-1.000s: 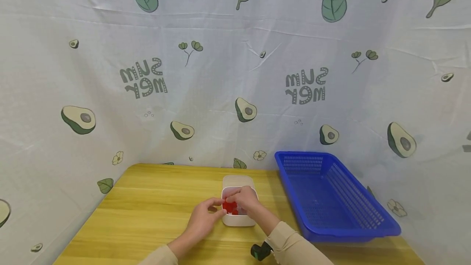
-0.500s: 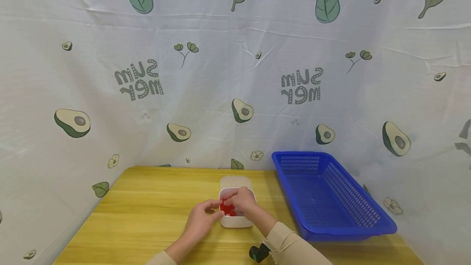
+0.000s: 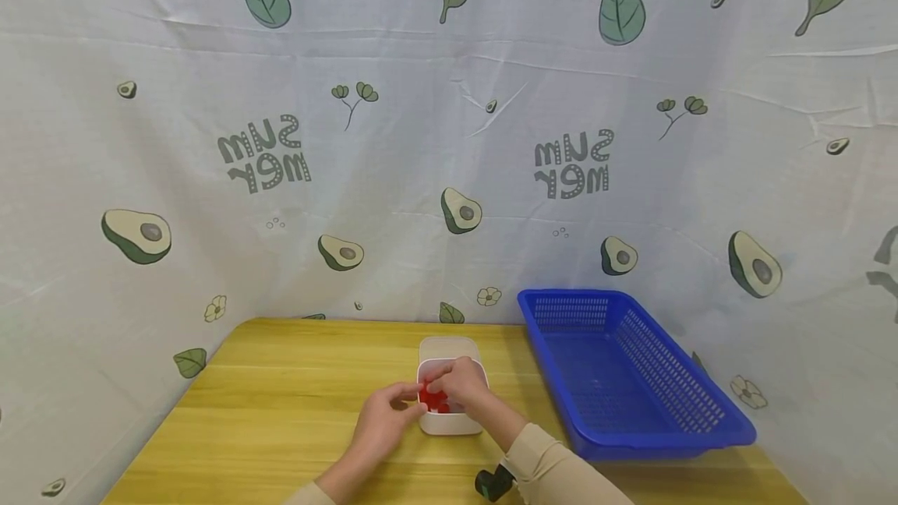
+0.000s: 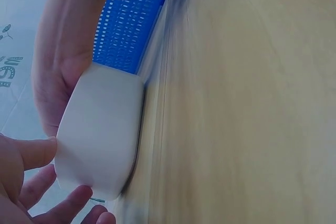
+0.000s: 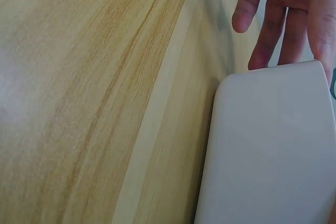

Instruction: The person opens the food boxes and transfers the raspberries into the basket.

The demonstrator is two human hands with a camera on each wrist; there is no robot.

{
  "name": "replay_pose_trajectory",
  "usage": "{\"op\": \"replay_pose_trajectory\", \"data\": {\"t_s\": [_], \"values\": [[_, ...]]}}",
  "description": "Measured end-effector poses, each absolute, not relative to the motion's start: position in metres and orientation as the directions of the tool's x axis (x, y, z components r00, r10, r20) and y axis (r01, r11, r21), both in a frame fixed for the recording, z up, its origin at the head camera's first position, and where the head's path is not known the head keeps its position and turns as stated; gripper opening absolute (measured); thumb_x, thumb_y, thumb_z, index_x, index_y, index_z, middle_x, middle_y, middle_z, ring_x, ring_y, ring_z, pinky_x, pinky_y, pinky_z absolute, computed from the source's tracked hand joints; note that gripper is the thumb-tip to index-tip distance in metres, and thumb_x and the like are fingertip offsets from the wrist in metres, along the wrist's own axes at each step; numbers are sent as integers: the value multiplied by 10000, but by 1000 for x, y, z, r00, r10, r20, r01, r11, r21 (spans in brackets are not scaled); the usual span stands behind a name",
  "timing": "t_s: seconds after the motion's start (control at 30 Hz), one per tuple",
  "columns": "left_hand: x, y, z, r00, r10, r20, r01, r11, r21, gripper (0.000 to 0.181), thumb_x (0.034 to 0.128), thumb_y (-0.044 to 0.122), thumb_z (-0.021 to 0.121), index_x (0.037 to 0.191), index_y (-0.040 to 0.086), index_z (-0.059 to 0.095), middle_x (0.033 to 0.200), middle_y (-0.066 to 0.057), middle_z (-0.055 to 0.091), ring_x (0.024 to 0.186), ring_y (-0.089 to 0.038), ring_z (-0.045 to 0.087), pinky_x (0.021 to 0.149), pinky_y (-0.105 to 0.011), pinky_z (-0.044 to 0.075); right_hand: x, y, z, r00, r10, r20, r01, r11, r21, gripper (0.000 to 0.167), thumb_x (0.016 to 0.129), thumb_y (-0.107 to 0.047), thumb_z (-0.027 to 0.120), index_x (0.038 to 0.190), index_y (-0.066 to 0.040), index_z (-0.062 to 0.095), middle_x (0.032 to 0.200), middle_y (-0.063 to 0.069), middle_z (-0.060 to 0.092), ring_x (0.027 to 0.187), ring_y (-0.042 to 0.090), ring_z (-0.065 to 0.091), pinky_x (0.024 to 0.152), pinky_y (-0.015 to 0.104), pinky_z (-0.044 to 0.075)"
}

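Observation:
In the head view a small white box [image 3: 450, 424] stands uncovered on the table, with red pieces [image 3: 435, 399] inside; their kind is too small to tell. My left hand [image 3: 382, 421] is at the box's left side. Its thumb and fingers touch the wall and rim, fairly straight in the left wrist view. My right hand [image 3: 459, 383] reaches into the box from the right, fingers bent down over the red pieces. The box wall [image 5: 273, 145] hides those fingertips in both wrist views, so whether they pinch a piece is unclear.
A beige lid-like panel [image 3: 449, 347] lies directly behind the box. To the right stands a large blue plastic basket [image 3: 665, 439]. A black device [image 3: 494, 482] sits at my right wrist. Behind the wooden table [image 3: 295, 380] hangs a printed cloth [image 3: 414, 139].
The whole view has shifted slightly left through head motion. Both hands stay at the box, and the right fingers remain inside it, with only slight finger movement.

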State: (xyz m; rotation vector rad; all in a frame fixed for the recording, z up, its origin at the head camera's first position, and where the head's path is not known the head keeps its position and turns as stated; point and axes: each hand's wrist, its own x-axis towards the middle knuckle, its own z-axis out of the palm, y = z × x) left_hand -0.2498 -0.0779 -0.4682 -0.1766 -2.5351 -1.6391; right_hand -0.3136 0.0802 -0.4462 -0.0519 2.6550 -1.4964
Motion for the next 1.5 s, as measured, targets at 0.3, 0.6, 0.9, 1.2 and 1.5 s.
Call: {"op": "replay_pose_trajectory", "data": {"t_s": [0.3,0.6,0.9,1.2,1.5], "values": [[-245,-79,-466,-991,33,131,133,380,916,317,893,200,762,1193,103,732,1114,-81,731,967,-206,639,801,-358,549,-313,78,-449,-995,-72,-70,23,511,-859,76,822,-42,784,896,-57,797,858,62,741,721,176,667,666,318,591],[-242,-81,-464,-995,23,100,101,381,919,313,895,207,762,1192,112,731,1109,-63,727,984,-211,639,842,-392,563,-309,76,-449,-995,-78,-57,10,508,-861,70,816,-25,782,880,-53,792,841,57,733,712,173,671,662,327,591],[-241,-83,-465,-994,28,106,109,379,919,313,894,217,760,1186,108,735,1099,-68,730,967,-206,647,797,-367,554,-307,74,-451,-997,-67,-50,8,524,-852,63,817,-20,783,867,-59,787,832,52,726,707,172,675,655,326,594],[-243,-81,-465,-992,37,121,126,372,919,305,894,204,761,1182,105,737,1092,-75,730,960,-206,647,801,-353,556,-307,76,-449,-998,-64,-23,-16,549,-836,56,819,-28,779,850,-73,788,838,43,721,716,172,650,669,323,587],[-245,-79,-464,-991,46,128,137,353,926,299,893,203,761,1176,106,740,1095,-84,733,964,-215,638,787,-341,546,-307,78,-444,-999,-51,-10,-21,564,-825,34,833,-40,771,850,-66,786,839,49,716,721,181,642,680,327,586]]}}
